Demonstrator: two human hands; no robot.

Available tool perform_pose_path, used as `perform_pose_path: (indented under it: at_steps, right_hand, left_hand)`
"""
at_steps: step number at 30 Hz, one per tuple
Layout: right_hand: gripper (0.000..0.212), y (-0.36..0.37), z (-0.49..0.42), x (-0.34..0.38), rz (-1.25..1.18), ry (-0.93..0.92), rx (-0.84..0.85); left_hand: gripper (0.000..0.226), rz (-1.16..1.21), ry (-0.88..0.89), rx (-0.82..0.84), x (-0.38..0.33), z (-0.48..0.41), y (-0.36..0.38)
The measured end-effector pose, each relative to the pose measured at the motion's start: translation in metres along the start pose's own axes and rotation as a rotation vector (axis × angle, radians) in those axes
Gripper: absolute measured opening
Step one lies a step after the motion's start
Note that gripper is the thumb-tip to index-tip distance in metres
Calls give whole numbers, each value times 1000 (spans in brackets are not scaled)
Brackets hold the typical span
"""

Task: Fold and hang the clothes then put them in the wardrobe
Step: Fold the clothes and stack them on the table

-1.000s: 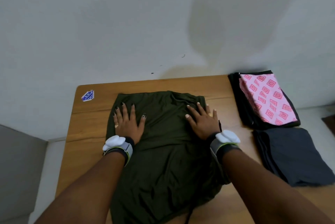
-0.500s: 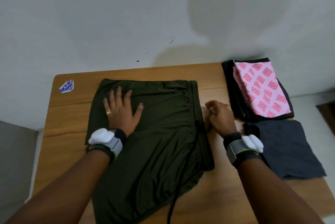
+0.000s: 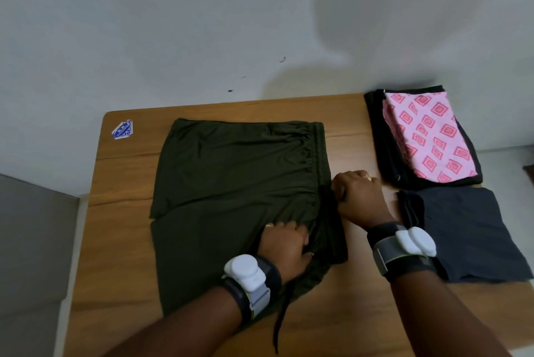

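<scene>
A dark olive green garment (image 3: 231,183) with an elastic waistband lies folded on the wooden table (image 3: 121,212). Its drawstring (image 3: 281,319) trails toward the table's near edge. My right hand (image 3: 358,197) grips the waistband edge at the garment's right side, fingers curled into the fabric. My left hand (image 3: 284,247) lies lower down, fingers curled into the bunched cloth near the right edge. Both wrists wear bands with white trackers.
At the table's right back lies a folded pink patterned cloth (image 3: 430,137) on a folded black garment (image 3: 378,137). A folded dark grey garment (image 3: 468,232) lies in front of them. A blue sticker (image 3: 122,130) marks the table's left back corner. A white wall stands behind.
My left hand has left the garment's upper left and moved right and nearer, now gripping cloth. My right hand stays gripping at the right waistband edge. The camera has shifted.
</scene>
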State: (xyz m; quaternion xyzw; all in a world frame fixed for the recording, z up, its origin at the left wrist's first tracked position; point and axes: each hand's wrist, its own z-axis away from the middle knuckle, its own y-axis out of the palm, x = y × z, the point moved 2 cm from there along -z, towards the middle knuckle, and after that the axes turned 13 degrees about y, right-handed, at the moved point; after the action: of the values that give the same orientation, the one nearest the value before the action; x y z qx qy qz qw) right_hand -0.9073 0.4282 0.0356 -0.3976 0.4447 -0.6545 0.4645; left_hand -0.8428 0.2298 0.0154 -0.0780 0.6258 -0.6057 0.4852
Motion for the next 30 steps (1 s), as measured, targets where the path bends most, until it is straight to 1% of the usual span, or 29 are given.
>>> perform_pose_path:
  at_steps: [2,4,6,7,8,9,10,11,13,15,17,18,19,20,21,22,23,24,26,27,29,30]
  right_hand:
    - [20,5,2,0,151,36,60]
    - [20,1,4,-2,237,79,41]
    - [27,-6,6,-1,271,92,22]
    - [30,-11,8,0,237,122,40]
    - [31,-17,10,4,118,171,67]
    - [30,-22,12,9,-54,235,118]
    - [27,-27,13,15,-229,288,163]
    - [26,-31,15,25,-357,323,207]
    - [34,-33,16,50,-454,288,269]
    - [43,-32,23,80,-546,215,375]
    - [39,-31,31,101,-760,210,546]
    - [36,-30,33,104,-851,229,604]
    - [32,-30,35,102,-888,243,608]
    - [28,-30,36,96,-859,230,556]
    - [22,-30,37,87,-769,188,463]
    - [15,-29,37,76,-646,123,365]
    - [10,-27,40,65,-525,60,305]
    - [9,-23,44,53,-426,7,292]
    - [12,-10,56,32,-279,-77,327]
    - [17,-4,63,25,-204,-125,334]
    - [44,7,77,12,-65,-220,327]
    - [58,11,83,5,-36,-261,315]
  left_hand:
    - [19,99,-26,50,1,1,-6]
    - [13,231,-57,76,2,2,-14]
    - [13,440,-125,117,3,4,-19]
    - [16,602,-179,126,3,6,-22]
    - [19,778,-255,109,5,7,-25]
    - [22,931,-351,87,9,8,-29]
    - [24,1030,-441,68,15,10,-34]
    - [25,1063,-504,48,24,11,-41]
    - [29,961,-523,20,48,11,-59]
    - [38,756,-463,-24,76,13,-81]
    - [43,511,-401,-79,101,18,-102]
    - [44,368,-387,-108,110,23,-109]
    - [47,215,-378,-149,115,28,-113]
    - [49,82,-363,-200,115,35,-114]
    - [49,3,-329,-261,111,43,-112]
    - [46,-11,-272,-315,104,52,-104]
    - [44,16,-198,-353,95,61,-95]
    - [43,44,-122,-360,87,72,-82]
    - [48,14,13,-294,74,93,-53]
    - [55,-30,71,-249,70,102,-39]
    - [76,-84,145,-135,64,119,-17]
    - [86,-103,167,-78,62,126,-9]
